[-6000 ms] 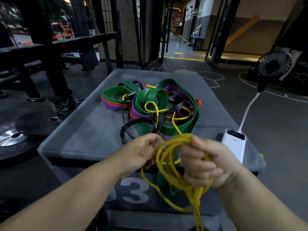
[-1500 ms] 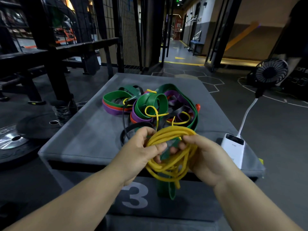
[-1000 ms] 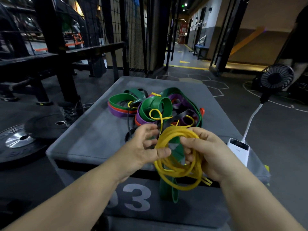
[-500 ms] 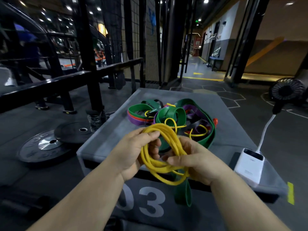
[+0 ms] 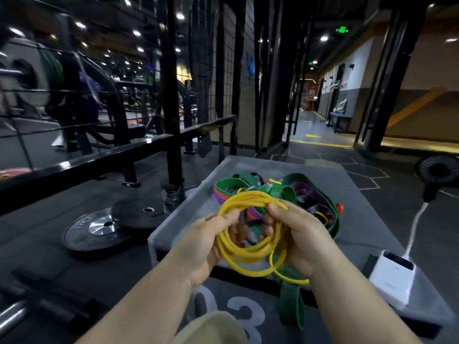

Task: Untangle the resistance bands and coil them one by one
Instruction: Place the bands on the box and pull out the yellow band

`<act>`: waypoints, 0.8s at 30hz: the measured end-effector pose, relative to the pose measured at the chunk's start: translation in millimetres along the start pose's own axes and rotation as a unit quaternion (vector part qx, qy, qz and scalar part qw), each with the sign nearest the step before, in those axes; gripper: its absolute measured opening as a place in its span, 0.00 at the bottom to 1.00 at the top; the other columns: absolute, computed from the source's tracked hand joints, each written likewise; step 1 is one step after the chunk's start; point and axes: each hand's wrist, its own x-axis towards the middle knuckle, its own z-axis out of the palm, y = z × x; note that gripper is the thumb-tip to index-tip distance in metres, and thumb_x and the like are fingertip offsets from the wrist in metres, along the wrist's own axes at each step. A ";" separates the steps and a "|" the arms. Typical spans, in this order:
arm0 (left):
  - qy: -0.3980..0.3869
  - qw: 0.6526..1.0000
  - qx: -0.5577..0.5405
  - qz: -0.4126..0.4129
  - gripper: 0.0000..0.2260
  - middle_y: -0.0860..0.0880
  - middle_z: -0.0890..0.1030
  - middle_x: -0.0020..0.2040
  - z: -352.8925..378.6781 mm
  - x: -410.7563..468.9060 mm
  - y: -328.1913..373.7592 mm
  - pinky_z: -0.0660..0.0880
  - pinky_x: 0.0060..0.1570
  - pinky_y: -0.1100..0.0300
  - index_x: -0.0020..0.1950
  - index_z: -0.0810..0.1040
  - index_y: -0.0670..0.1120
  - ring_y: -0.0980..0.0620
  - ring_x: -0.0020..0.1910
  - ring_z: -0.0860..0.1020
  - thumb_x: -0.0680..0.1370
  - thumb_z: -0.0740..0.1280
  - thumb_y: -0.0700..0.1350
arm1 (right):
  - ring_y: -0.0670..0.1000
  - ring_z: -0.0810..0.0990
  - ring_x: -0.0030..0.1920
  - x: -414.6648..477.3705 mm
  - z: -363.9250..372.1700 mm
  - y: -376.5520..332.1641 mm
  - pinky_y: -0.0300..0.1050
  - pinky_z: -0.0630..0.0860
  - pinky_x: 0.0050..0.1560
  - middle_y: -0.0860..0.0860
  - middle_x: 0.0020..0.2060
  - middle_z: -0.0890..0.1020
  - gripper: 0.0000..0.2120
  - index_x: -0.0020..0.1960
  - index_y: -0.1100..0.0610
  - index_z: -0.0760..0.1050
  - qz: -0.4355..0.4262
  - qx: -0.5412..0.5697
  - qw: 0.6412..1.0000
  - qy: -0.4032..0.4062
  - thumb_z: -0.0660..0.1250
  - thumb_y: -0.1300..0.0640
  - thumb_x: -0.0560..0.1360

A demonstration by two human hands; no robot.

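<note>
A thin yellow band (image 5: 244, 252) is wound into a loose coil of several loops, held above the near edge of a grey padded box (image 5: 196, 209). My left hand (image 5: 206, 242) pinches the coil's left side, thumb on top. My right hand (image 5: 299, 238) grips its right side, fingers curled through the loops. One yellow end sticks out low right. Behind the hands lies a tangled pile of bands (image 5: 285, 194): green, purple, orange, black and some yellow. A wide green band (image 5: 290, 304) hangs over the box's front.
A white power bank (image 5: 392, 276) lies on the box's right corner, cabled to a small black fan (image 5: 438, 171). Black weight plates (image 5: 99, 229) lie on the floor to the left. Black rack posts and rails stand behind them.
The view has swung left and upward. The yellow coil has been turned and opened wider between both hands, and the hands have shifted their hold around it.
</note>
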 end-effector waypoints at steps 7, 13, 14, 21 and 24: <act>0.016 0.991 0.106 0.086 0.28 0.32 0.77 0.60 -44.8 -64.0 50.0 0.72 0.60 0.37 0.65 0.73 0.39 0.31 0.60 0.75 0.68 0.74 0.47 | 0.47 0.75 0.29 18.6 77.7 -20.0 0.39 0.74 0.29 0.51 0.32 0.76 0.02 0.46 0.56 0.80 -0.027 -0.171 0.973 -0.155 0.70 0.59 0.73; 0.169 0.963 0.115 0.177 0.10 0.46 0.79 0.35 -85.4 -151.1 94.7 0.74 0.35 0.57 0.44 0.78 0.44 0.51 0.33 0.78 0.68 0.76 0.43 | 0.47 0.76 0.29 22.8 177.9 -19.6 0.38 0.75 0.31 0.52 0.32 0.77 0.07 0.47 0.57 0.81 -0.025 -0.174 0.926 -0.334 0.74 0.61 0.70; 0.197 0.955 0.116 0.190 0.08 0.45 0.79 0.35 -93.6 -166.1 101.5 0.74 0.36 0.56 0.42 0.78 0.44 0.50 0.34 0.78 0.68 0.74 0.43 | 0.47 0.76 0.29 21.7 196.3 -17.3 0.38 0.75 0.31 0.52 0.33 0.77 0.10 0.49 0.58 0.80 -0.022 -0.166 0.918 -0.359 0.74 0.63 0.69; 0.375 0.870 0.091 0.306 0.08 0.47 0.76 0.29 -130.7 -248.4 144.3 0.70 0.38 0.53 0.33 0.76 0.46 0.51 0.28 0.74 0.72 0.70 0.40 | 0.47 0.77 0.31 6.3 318.5 -4.6 0.38 0.75 0.31 0.51 0.32 0.79 0.14 0.55 0.60 0.78 -0.076 -0.189 0.861 -0.467 0.72 0.64 0.71; 0.403 0.837 0.131 0.346 0.05 0.48 0.73 0.30 -137.8 -270.5 163.5 0.69 0.38 0.53 0.34 0.74 0.47 0.49 0.31 0.73 0.69 0.67 0.46 | 0.47 0.77 0.31 2.4 357.6 -4.5 0.38 0.75 0.31 0.50 0.30 0.79 0.08 0.53 0.58 0.79 -0.113 -0.193 0.863 -0.453 0.69 0.66 0.75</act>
